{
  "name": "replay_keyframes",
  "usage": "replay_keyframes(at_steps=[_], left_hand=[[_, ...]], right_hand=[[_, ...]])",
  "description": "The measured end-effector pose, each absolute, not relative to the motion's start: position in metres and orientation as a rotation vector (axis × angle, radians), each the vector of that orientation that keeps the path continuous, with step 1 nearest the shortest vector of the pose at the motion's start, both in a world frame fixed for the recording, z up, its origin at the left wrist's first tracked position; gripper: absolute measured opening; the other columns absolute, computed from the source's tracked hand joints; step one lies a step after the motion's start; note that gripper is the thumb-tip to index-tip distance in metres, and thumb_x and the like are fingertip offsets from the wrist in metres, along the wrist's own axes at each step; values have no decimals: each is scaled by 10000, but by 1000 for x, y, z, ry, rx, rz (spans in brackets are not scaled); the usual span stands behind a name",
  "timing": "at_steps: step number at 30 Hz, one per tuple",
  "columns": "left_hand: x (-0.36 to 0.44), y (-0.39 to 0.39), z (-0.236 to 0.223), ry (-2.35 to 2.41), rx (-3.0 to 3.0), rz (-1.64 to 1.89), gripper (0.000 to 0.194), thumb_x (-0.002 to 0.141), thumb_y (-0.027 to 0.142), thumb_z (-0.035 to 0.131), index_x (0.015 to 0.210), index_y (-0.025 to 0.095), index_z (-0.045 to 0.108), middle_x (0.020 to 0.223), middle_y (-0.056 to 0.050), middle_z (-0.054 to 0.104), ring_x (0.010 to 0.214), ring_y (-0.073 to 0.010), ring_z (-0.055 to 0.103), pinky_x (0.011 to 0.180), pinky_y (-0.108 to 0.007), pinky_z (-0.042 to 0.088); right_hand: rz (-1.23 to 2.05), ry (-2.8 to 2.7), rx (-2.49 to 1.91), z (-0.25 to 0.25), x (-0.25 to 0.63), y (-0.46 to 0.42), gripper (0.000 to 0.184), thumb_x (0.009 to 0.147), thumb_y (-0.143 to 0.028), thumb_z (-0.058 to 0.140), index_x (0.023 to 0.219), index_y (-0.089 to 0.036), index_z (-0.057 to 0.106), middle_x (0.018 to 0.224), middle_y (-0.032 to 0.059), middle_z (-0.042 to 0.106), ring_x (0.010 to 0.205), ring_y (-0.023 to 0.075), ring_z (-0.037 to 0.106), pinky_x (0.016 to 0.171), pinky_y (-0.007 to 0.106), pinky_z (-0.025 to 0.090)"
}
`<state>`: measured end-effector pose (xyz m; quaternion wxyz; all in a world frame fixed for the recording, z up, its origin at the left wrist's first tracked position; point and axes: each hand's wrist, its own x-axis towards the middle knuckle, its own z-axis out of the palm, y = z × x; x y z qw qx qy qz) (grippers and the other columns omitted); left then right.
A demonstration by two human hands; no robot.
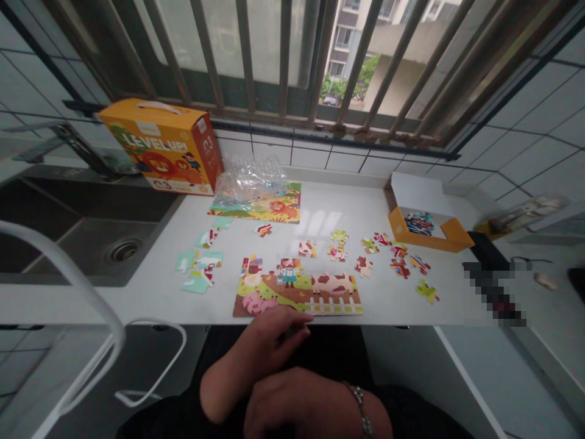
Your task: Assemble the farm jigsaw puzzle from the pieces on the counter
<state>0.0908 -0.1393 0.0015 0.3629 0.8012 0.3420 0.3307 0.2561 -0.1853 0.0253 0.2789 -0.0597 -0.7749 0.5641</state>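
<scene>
At the front edge of the white tabletop (150,305), you've got the part-built puzzle (292,299): pink pigs lower left, white fence lower right, brown-patched cow above the fence, figure in a blue apron at top middle. Your left hand (276,335) is at its lower edge, overlapping it in view; can't tell if it's touching. Left grip is slightly apart, nothing visible in it. Your right hand (292,399), bracelet (361,405) on the wrist, is nearer you and runs out of frame; can't tell its grip state. Loose pieces lie around the puzzle: teal pieces (195,281) left, cow piece (364,266) just off the upper right corner, red barn pieces (399,250) and a green piece (426,291) farther right. Behind: orange carton (169,149) beside the sink (91,238), clear bubble wrap (249,180) on the lion picture (274,210), open box (425,228) back right.
</scene>
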Motion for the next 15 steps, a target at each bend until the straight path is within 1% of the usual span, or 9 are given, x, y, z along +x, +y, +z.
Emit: replay_keyframes(at_steps=[1,3,4,5,6,7,10,13,15], left_hand=[[84,-134,3,1007,2150,911,203,1108,317,628,1224,247,779,1062,-59,834,971,-215,779,882,-352,608],[65,-122,7,1289,2272,957,223,1118,331,582,1174,235,775,1066,-75,828,980,-242,767,882,-379,609],[54,-116,9,1447,2306,952,254,1121,352,558,1185,227,770,1086,-91,825,1009,-264,763,910,-403,609],[41,-111,9,1602,2328,913,291,1121,375,535,1206,216,764,1137,-112,824,1072,-292,759,983,-444,599],[27,-105,9,1731,2346,855,325,1112,401,518,1197,205,764,1149,-128,821,1100,-316,755,1025,-476,586],[13,-100,7,1848,2358,788,357,1095,426,508,1169,189,765,1149,-149,818,1107,-342,753,1028,-501,580],[-24,-91,-1,2167,2302,559,454,1042,468,470,1188,142,750,1212,-212,799,1151,-408,737,1023,-550,563],[-46,-89,-7,2272,2245,348,533,1033,507,449,1259,119,735,1296,-236,769,1219,-434,714,1058,-560,547],[-53,-89,-6,2292,2214,277,549,1039,521,439,1252,119,747,1302,-240,761,1234,-438,707,1061,-558,546]], right_hand=[[1395,-2078,-268,25,264,-185,83,1024,-212,655,1059,-234,727,1042,29,782,985,147,754,916,225,584],[1121,-2087,-535,24,280,-182,201,936,-128,653,1078,-245,735,1011,32,759,952,170,724,855,262,578],[979,-2099,-654,24,289,-179,251,909,-96,643,1086,-249,735,1008,36,752,935,181,709,828,285,568],[839,-2115,-750,23,298,-175,277,904,-73,630,1092,-251,730,1011,40,750,913,189,693,809,307,556],[700,-2129,-815,22,307,-170,279,918,-61,617,1091,-252,722,1005,42,749,892,197,675,797,330,546],[580,-2138,-867,20,316,-165,276,941,-53,603,1096,-253,714,998,44,748,885,206,659,800,353,540],[345,-2097,-972,11,345,-145,275,985,-50,602,1136,-256,705,1026,61,750,961,238,664,852,406,558],[190,-2049,-1082,3,373,-125,261,999,-50,615,1128,-257,707,1041,65,753,1002,251,680,882,436,570],[101,-2038,-1159,-2,388,-116,224,1014,-73,619,1100,-255,718,1048,70,759,1032,267,691,920,471,568]])
